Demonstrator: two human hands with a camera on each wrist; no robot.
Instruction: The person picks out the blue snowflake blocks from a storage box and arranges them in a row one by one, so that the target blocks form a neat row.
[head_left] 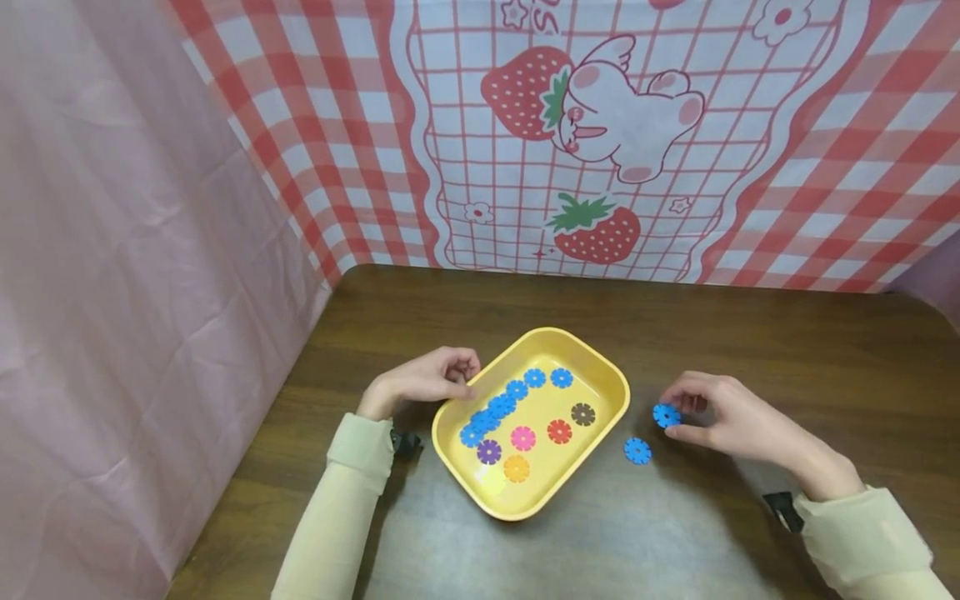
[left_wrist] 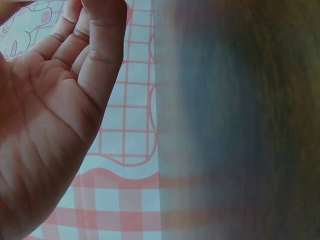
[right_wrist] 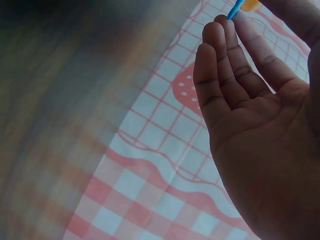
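A yellow tray stands at an angle on the table. Inside it lie notched plastic discs: several blue discs in a partly overlapping row, plus a purple disc, a pink disc, a red disc, a brown disc, an orange disc and a yellow disc. With its thumb over the rim, my left hand grips the tray's left side, fingers curled. To the right of the tray, my right hand pinches a blue disc between thumb and fingers.
Another blue disc lies on the wooden table between the tray and the right hand. A red-and-white checked cloth hangs behind the table, and a pale pink curtain borders it on the left.
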